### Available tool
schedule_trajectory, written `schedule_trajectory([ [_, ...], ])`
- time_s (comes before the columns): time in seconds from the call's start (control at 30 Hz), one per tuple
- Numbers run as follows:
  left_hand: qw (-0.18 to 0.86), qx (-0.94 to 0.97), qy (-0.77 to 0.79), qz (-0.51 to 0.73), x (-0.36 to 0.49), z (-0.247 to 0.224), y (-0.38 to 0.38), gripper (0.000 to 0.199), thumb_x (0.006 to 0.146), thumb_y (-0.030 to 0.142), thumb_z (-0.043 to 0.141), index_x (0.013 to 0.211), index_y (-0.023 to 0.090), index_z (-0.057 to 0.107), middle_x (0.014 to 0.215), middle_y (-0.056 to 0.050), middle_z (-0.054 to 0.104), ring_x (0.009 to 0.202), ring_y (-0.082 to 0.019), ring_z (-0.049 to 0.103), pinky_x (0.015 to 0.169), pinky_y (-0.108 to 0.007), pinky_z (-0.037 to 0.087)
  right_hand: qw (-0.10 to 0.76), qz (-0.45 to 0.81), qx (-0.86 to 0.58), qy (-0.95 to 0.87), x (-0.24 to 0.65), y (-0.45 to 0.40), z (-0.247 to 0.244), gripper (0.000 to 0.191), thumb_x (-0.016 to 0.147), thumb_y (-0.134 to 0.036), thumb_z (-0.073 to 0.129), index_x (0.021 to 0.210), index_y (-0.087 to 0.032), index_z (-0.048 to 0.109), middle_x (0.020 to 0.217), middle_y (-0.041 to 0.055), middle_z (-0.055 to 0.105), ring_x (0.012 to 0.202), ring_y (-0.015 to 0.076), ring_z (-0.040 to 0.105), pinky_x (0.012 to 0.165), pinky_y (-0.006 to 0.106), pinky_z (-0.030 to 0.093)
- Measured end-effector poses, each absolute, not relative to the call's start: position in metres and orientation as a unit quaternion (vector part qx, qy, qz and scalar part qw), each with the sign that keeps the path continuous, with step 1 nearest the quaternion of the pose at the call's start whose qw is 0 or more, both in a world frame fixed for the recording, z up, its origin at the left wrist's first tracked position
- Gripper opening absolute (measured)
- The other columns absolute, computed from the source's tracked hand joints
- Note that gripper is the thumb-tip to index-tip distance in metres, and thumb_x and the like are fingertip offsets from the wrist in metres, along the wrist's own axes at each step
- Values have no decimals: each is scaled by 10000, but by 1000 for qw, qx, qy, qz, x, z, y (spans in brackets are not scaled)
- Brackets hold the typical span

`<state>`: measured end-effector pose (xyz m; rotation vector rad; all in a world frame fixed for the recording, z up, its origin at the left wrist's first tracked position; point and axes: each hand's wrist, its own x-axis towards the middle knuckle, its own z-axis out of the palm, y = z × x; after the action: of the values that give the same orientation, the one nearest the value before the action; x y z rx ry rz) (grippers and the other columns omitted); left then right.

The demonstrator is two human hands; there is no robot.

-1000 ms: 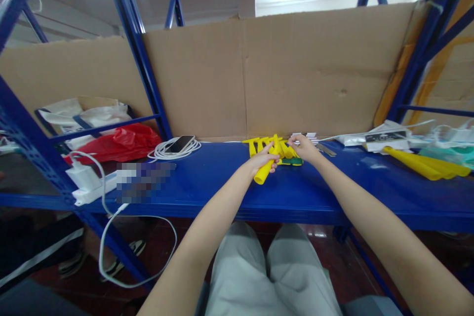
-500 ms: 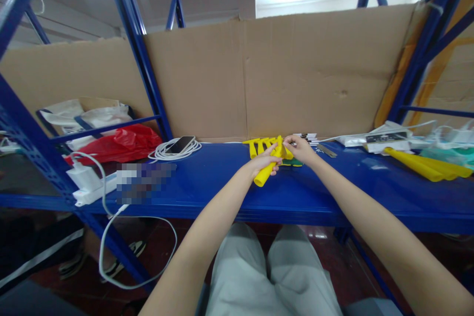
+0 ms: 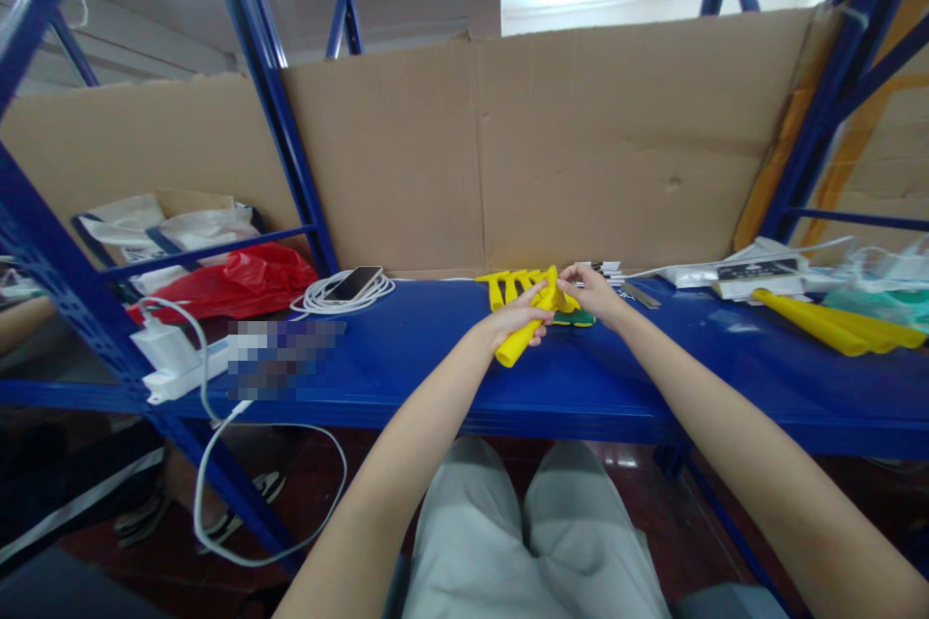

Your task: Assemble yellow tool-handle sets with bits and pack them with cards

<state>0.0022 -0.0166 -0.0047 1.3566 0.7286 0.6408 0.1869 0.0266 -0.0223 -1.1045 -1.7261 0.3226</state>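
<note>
My left hand (image 3: 524, 317) is wrapped round a yellow tube-shaped plastic piece (image 3: 517, 345), its round end pointing down towards me. At the piece's narrower upper end, my right hand (image 3: 584, 286) has its fingers pinched together. Whatever those fingertips hold is too small to make out. Several similar yellow pieces (image 3: 496, 292) stand in a row just behind my left hand. Under my hands lies a flat green item with yellow edges (image 3: 575, 318), partly covered. Beyond my right hand are small black-and-white items (image 3: 607, 268) and a grey metal strip (image 3: 642, 295).
The blue shelf (image 3: 406, 348) is backed by cardboard (image 3: 581, 145). On the left are a phone (image 3: 354, 283) on a coiled white cable, a red bag (image 3: 243, 282) and a power strip (image 3: 174, 377). Yellow tubes (image 3: 834, 324) lie at right. Another person's forearm (image 3: 27, 321) shows at far left.
The yellow piece in my left hand has turned slightly, and my right fingers have shifted a little at its upper end. Another person's forearm has come into view at far left.
</note>
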Motion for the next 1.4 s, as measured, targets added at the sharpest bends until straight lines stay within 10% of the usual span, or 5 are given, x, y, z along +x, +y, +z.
schedule_trajectory([
  [0.27, 664, 580, 321, 347, 5, 0, -21, 797, 840, 22, 467, 1491, 344, 138, 642, 65, 477, 393, -45, 418, 411, -152, 330, 455, 51, -526, -717, 187, 30, -23, 261, 894, -363, 451, 966, -158, 595, 1015, 113, 652, 960, 197, 602, 875, 354, 471],
  [0.6, 645, 492, 375, 449, 5, -2, -12, 809, 820, -11, 431, 1482, 330, 113, 627, 71, 454, 380, -38, 395, 408, -143, 314, 53, -5, -657, -752, 213, 9, -13, 345, 679, -382, 730, 969, -198, 703, 1076, 119, 680, 1013, 294, 618, 835, 365, 475],
  [1.03, 650, 492, 373, 444, 5, -3, -13, 861, 780, -17, 473, 1490, 321, 123, 619, 73, 452, 366, -40, 395, 387, -145, 297, 415, 269, -456, -740, 214, 8, -2, 423, 565, -510, 762, 806, -184, 641, 694, 15, 652, 630, 150, 601, 612, 294, 503],
  [1.4, 656, 511, 345, 436, 6, -10, -5, 867, 802, 7, 496, 1488, 361, 99, 666, 64, 486, 369, -36, 393, 408, -159, 322, 573, 208, -436, -662, 214, -1, 8, 451, 616, -576, 730, 743, -174, 569, 535, -36, 508, 452, 74, 420, 416, 216, 321],
])
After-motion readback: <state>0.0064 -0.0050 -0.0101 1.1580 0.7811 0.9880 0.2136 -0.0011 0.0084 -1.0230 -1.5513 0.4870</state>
